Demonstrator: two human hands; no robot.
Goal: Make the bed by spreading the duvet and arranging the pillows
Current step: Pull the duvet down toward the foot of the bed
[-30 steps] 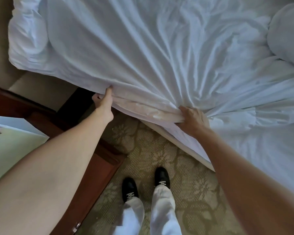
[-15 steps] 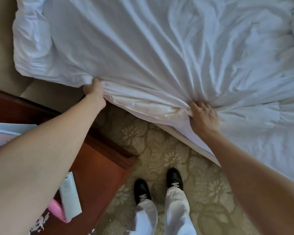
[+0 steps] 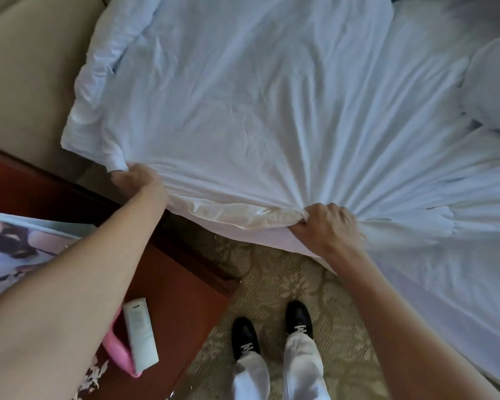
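A white duvet [image 3: 257, 111] covers most of the bed, creased in folds that fan out from my hands. My left hand [image 3: 136, 180] grips its near edge close to the corner at the head of the bed. My right hand [image 3: 326, 226] grips a bunch of the same edge further right, knuckles up. A white pillow [image 3: 491, 85] lies on the duvet at the right edge of the view, partly cut off.
A red-brown wooden nightstand [image 3: 185, 298] stands at lower left, holding a white remote [image 3: 140, 330], a pink object [image 3: 119, 353] and a printed bag [image 3: 18, 246]. A beige padded headboard [image 3: 26, 82] runs along the left. My black shoes [image 3: 272, 324] stand on patterned carpet.
Both hands have pulled the duvet's edge toward me and to the left, flattening the creases. The view has shifted, bringing the remote and the pillow into sight.
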